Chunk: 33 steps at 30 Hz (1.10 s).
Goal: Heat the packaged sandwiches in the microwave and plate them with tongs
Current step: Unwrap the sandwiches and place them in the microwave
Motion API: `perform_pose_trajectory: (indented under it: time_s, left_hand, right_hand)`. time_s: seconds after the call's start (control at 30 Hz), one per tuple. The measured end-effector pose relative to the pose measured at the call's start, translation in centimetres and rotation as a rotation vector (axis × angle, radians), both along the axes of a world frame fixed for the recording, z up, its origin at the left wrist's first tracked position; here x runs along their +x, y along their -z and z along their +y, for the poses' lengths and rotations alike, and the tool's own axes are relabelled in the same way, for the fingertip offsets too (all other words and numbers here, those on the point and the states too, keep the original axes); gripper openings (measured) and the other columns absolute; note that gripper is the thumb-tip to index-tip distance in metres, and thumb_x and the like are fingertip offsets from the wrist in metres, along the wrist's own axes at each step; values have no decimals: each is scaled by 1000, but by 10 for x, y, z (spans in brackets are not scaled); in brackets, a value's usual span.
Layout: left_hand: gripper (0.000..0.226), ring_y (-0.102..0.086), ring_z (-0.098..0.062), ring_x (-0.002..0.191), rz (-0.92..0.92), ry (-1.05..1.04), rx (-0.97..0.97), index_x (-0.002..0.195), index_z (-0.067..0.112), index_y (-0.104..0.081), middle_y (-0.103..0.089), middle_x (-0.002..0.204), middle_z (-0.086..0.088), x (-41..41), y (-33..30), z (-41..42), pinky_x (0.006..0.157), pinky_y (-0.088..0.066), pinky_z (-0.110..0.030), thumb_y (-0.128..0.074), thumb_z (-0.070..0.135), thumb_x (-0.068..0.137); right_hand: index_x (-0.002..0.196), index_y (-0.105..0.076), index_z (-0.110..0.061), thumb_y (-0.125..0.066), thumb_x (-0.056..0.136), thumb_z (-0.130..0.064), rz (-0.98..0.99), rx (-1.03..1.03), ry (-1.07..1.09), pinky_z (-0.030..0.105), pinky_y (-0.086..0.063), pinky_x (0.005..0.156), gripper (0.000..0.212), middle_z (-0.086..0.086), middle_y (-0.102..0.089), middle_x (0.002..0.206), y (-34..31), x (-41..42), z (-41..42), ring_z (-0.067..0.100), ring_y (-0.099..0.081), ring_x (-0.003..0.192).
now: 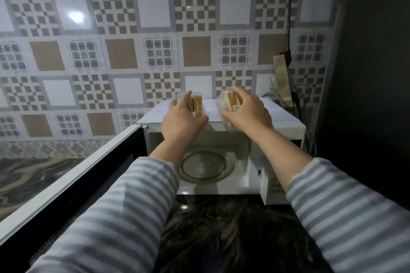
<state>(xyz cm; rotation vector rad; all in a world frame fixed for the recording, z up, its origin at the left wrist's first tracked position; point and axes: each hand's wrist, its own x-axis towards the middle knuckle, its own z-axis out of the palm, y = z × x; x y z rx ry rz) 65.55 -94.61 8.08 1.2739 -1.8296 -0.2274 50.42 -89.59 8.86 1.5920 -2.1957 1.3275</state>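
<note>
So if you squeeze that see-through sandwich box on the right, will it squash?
Probably a bit. The right sandwich pack looks like thin clear plastic, so it may flex under the right hand gripping it. It seems light, since one hand grips each pack on the microwave top. The glossy plastic could be slippery.

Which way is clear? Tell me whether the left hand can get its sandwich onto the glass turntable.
Probably yes. The left hand grips its packaged sandwich atop the microwave; the door stands wide open and the turntable lies bare below.
</note>
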Motion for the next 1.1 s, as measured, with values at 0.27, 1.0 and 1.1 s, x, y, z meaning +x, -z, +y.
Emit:
perform_pose_trajectory:
  time_s: [0.27, 1.0, 1.1]
  left_hand:
    - [76, -54, -23, 115, 40, 18, -29, 143, 42, -29, -42, 142, 3, 40, 38, 79, 76, -43, -31, -66, 45, 76]
    - [80, -45, -23, 129, 118, 131, 194, 142, 33, -40, -40, 146, -6, 55, 258, 154, 102, -41, -34, -78, 28, 71]
    - [80, -43, -25, 130, 104, 153, 199, 142, 34, -39, -38, 146, -8, 54, 268, 155, 106, -38, -34, -78, 28, 72]
  right_hand:
    - [141, -37, -41, -66, 80, -44, 15, -33, -2, 27, -41, 79, 67, 4, -52, 125, 40, 39, 83, 22, -55, 108]
    - [141, -42, -35, -72, 78, -32, -90, 128, 50, 33, -47, 87, 69, 2, -45, 141, 262, 49, 168, 25, -54, 119]
    - [141, -42, -35, -71, 79, -36, -91, 136, 36, 36, -48, 89, 69, 6, -44, 142, 271, 43, 170, 29, -53, 120]
